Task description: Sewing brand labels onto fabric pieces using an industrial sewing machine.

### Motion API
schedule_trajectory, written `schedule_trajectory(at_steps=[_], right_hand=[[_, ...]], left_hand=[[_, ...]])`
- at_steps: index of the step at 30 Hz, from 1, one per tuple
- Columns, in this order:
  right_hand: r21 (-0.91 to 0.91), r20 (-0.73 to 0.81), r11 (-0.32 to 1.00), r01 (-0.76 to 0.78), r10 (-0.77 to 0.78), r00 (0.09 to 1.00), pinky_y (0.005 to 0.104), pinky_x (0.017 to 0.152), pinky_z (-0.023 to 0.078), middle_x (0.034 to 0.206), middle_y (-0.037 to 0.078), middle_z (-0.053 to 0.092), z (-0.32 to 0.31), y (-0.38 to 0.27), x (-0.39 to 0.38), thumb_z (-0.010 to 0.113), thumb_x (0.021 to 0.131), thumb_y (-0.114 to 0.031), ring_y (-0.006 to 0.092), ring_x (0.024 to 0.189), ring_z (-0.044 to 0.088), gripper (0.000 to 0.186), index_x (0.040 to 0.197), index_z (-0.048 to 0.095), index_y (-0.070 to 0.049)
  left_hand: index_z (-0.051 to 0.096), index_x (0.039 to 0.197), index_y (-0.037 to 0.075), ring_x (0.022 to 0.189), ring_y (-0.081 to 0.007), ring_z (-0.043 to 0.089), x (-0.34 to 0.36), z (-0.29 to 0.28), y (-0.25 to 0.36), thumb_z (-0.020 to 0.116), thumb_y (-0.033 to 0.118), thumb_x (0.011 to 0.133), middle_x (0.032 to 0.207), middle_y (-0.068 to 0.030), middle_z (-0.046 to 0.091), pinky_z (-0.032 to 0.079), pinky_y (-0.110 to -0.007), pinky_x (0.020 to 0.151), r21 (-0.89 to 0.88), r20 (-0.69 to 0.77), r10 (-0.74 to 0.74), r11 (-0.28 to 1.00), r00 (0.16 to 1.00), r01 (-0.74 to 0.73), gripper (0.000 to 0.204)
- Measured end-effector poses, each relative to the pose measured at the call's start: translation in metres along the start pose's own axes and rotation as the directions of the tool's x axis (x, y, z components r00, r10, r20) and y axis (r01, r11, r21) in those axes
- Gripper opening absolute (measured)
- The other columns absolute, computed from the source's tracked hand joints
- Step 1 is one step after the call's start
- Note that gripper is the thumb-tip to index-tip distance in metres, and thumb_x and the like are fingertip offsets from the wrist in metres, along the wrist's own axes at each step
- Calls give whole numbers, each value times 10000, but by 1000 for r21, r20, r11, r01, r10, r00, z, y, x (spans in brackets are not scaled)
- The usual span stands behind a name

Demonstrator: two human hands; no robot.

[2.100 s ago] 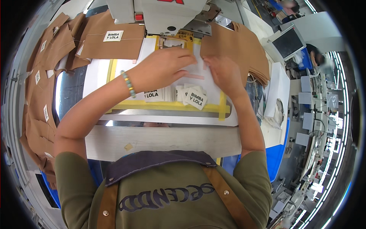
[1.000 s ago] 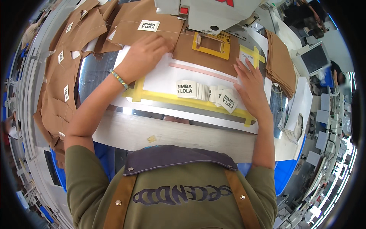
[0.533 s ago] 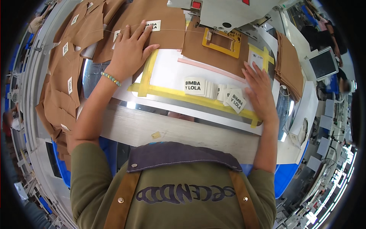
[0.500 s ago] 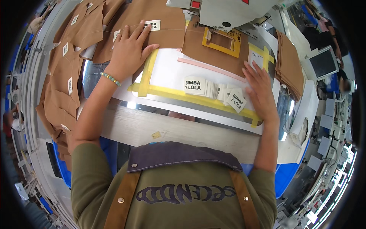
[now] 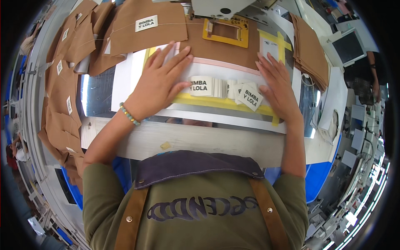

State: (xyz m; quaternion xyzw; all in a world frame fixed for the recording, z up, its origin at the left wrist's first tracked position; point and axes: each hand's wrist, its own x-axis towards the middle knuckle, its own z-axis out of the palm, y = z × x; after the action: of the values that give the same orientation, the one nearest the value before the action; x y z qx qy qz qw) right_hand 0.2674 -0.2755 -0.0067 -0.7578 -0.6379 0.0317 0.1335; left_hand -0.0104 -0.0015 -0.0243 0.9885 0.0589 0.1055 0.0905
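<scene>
Brown panel [image 5: 233, 55], both hands [image 5: 160, 81] [image 5: 278, 89] outspread at its near edge

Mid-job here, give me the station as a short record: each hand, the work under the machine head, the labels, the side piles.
Left hand: open, fingers spread, by the near left corner of the brown panel
Right hand: open, fingertips at the panel's near right corner
Under machine head: yellow frame on the brown panel
Near edge: pink strip
White labels: overlapping row between hands, rightmost ones askew
Left pile: overlapping brown pieces, several labelled
Right pile: stacked brown pieces
</scene>
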Motion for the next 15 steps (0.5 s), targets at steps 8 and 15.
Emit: schedule_trajectory(at_steps=[8, 15], right_hand=[[5, -35, 1000, 23, -23, 999, 575, 1344, 199, 1720, 62, 465, 4, 2, -2, 567, 1095, -359, 344, 1630, 329, 576, 1602, 532, -89], [-26, -19, 998, 55, -56, 998, 580, 1345, 199, 1726, 33, 461, 5, 1, -1, 573, 1090, -370, 337, 1626, 336, 564, 1597, 544, -124]], left_hand=[[571, 1572, 77, 1608, -376, 378, -3, -2, -8, 656, 159, 1037, 1659, -80, 549, 331, -528, 1283, -79, -102, 10, 997, 995, -18, 548], [603, 1529, 63, 1585, -377, 400, -1, 3, -8, 684, 142, 1030, 1632, -70, 572, 368, -528, 1256, -47, -138, -12, 999, 990, 5, 511]])
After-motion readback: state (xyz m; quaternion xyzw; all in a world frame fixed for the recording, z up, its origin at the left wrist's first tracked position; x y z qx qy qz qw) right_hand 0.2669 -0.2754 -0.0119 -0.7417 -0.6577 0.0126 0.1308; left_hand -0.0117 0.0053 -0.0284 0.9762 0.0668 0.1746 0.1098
